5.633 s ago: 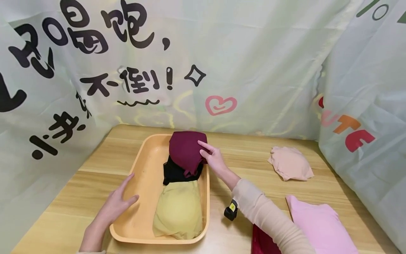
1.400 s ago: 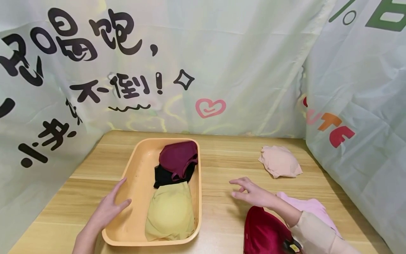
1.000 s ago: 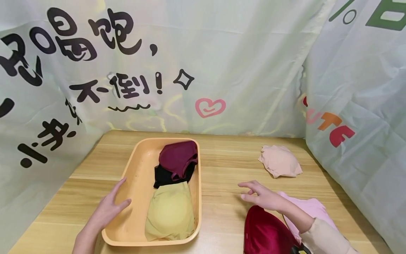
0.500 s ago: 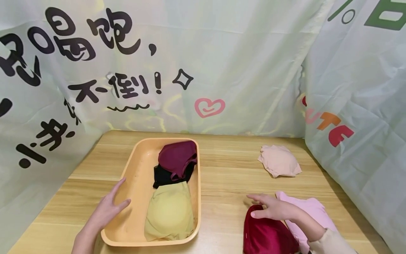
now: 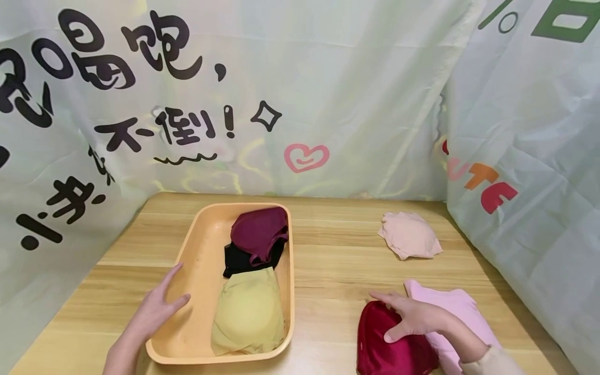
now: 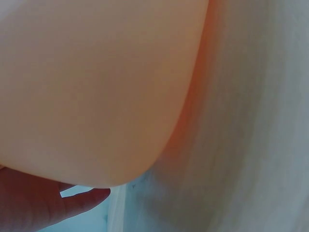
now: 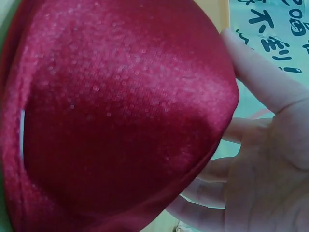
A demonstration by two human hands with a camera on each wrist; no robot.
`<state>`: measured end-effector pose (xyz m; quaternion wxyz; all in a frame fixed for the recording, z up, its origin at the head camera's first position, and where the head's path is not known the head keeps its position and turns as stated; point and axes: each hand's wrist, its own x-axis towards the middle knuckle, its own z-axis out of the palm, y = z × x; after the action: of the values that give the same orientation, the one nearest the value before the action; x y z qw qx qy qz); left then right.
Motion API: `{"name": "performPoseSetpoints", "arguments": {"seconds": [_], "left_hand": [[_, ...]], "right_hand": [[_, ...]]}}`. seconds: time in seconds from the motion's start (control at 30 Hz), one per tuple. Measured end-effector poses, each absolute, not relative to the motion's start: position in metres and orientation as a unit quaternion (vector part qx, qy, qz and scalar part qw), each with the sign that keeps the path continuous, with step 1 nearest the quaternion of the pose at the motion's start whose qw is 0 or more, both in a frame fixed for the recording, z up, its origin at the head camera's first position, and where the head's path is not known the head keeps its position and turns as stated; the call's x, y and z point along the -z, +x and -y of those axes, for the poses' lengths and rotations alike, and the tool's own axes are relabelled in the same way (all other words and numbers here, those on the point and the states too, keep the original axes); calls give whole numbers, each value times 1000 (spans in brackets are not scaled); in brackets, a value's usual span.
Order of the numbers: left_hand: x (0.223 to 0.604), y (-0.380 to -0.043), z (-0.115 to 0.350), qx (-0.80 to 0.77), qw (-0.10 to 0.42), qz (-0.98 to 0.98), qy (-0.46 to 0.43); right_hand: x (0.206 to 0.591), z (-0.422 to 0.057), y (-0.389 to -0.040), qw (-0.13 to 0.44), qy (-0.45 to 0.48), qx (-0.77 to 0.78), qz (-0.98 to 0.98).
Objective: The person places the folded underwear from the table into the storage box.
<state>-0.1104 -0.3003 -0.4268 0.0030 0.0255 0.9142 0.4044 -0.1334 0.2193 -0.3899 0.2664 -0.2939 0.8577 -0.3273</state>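
Note:
My right hand [image 5: 414, 315] lies over a folded dark red satin bra [image 5: 398, 354] at the front right, thumb and fingers spread across it. In the right wrist view the red bra [image 7: 120, 106] fills much of the picture, hiding the fingertips behind its edge. My left hand [image 5: 152, 312] rests at the left rim of an orange tray [image 5: 192, 291], its fingers extended. Inside the tray a burgundy bra [image 5: 258, 232] overlaps a black one [image 5: 241, 260], with a yellow folded bra [image 5: 248, 315] in front. The left wrist view shows mostly the tray's outer wall [image 6: 96, 96].
A pale pink folded bra [image 5: 410, 235] lies at the back right of the wooden table [image 5: 333, 250]. A lilac pink folded garment [image 5: 450, 307] lies partly under the right forearm. Printed cloth walls [image 5: 356, 104] enclose the back and both sides.
The burgundy bra, earlier in my right hand, now lies in the tray. My right hand has moved right, then down onto the red bra. My left hand stays by the tray rim.

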Motion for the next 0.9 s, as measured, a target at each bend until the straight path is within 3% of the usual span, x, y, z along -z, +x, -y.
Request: {"name": "performPoseSetpoints", "arguments": {"seconds": [0.9], "left_hand": [[425, -109, 299, -401, 6, -916, 18]], "right_hand": [[402, -220, -144, 310, -266, 343, -846]]}}
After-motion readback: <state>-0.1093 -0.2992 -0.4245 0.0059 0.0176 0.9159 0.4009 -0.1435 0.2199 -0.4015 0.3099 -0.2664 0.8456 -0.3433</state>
